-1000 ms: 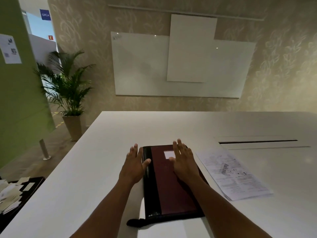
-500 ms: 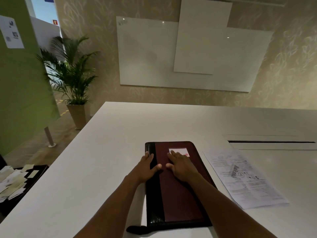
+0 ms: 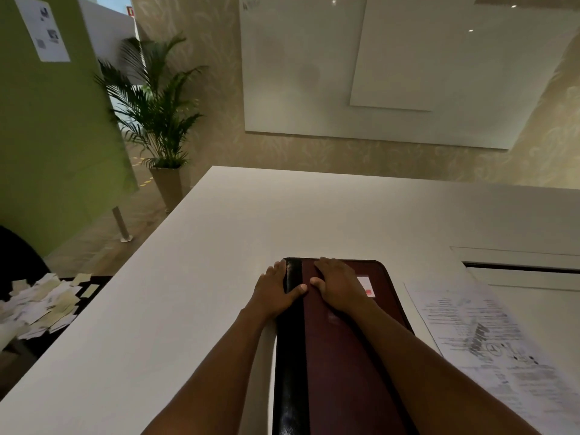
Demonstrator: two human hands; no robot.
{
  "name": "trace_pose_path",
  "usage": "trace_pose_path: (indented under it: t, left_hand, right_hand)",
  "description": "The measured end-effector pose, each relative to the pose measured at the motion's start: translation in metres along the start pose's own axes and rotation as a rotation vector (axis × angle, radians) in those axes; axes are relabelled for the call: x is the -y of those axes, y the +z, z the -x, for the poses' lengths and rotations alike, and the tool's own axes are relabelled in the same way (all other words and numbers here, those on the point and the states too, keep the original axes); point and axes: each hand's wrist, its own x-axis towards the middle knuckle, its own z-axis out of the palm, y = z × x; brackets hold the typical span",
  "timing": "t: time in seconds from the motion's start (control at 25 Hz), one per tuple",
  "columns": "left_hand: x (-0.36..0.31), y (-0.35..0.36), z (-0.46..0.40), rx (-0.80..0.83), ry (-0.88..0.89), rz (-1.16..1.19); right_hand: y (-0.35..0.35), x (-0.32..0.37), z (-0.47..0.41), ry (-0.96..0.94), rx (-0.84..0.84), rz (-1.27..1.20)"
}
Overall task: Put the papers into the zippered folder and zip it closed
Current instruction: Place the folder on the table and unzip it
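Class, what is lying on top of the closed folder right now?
Both hands lie flat on the folder: left hand at its black spine, right hand partly covering a white label. Its inside is hidden.

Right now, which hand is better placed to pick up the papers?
Right. The papers lie on the table just right of the folder, beside the right hand. The left hand sits at the folder's far-side spine.

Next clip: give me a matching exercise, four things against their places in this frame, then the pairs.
Things:
1. folder
2. papers
3. left hand
4. potted palm

Places:
a. on the floor past the table's far left corner
b. flat on the table under both hands
c. loose on the table, right of the folder
d. at the folder's black left edge

Pairs: 1-b, 2-c, 3-d, 4-a
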Motion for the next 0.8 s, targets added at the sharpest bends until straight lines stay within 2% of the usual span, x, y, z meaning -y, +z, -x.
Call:
trace_pose_path:
  t: [0.28,0.52,0.8]
  left_hand:
    - [0.009,0.001,-0.015,-0.086,-0.073,-0.069]
    - [0.006,0.004,-0.009,-0.174,-0.056,-0.099]
    - [0.012,0.01,-0.01,-0.103,-0.091,-0.111]
  right_hand:
    - [0.005,-0.002,-0.049,0.117,0.069,0.015]
    - [0.006,-0.001,-0.095,0.262,0.18,-0.159]
    - [0.014,0.015,-0.132,0.399,0.296,-0.246]
